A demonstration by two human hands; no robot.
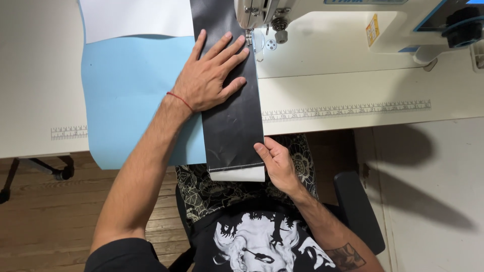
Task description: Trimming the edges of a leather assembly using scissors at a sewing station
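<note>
Black strip [229, 95] w/ white end, lt-blue sheet [131, 90], white machine [343, 30], red wrist string [180, 100].

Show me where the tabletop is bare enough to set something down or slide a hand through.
Bare table lies right of the black strip, between the machine base and the printed ruler. Another bare patch lies left of the blue sheet. Crowded: around the presser foot, where the left hand presses; the right hand pinches the strip's edge.

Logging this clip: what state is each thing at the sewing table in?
Black strip: flat on the table, far end under the presser foot.
White end: hanging over the table edge.
Left hand: spread flat on the strip.
Right hand: fingers pinching the strip's near edge.
Blue sheet: flat beneath the strip.
</note>
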